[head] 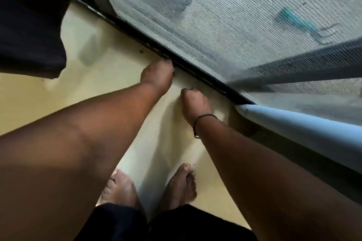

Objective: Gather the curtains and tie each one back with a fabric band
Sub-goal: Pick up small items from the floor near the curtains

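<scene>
Both hands reach down by window track (195, 72); left hand (156, 76) and right hand (194, 103) curled, blurred, grip unclear. Pale curtain (303, 129) cut off right.

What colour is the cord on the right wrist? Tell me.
Black: a thin cord around the right wrist, clearest in the head view.

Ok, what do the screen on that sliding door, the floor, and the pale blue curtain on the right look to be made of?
The screen looks like fine woven mesh, grey and dusty: a regular grid shows and the outside reads through it. The floor seems smooth cream tile or stone with a soft sheen, given faint reflections. The pale blue curtain looks like matte opaque fabric, rolled into a soft fold; the weave is too blurred to tell.
</scene>
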